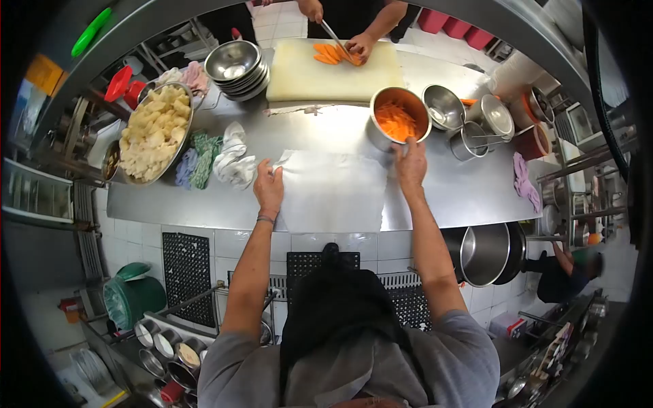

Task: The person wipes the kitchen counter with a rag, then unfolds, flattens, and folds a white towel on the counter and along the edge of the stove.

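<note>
A white cloth (332, 194) lies spread flat on the steel table, reaching its front edge. At the cloth's left edge is my left hand (269, 187), fingers loosely bent and apart, with nothing visible in it. My right hand (411, 166) holds the near rim of a metal pot (378, 128) containing orange carrot strips (396, 122). The pot stands upright beyond the cloth's right corner. A crumpled white cloth (234, 156) rests left of my left hand, beside green (204, 160) and blue cloths (186, 168).
Across the steel table (156, 207), a co-worker's hands cut carrots with a knife on a pale board (292, 68). Stacked bowls (233, 62) and a large bowl of pale chunks (155, 129) stand left. Metal containers (443, 107) and a pink cloth (525, 182) are right.
</note>
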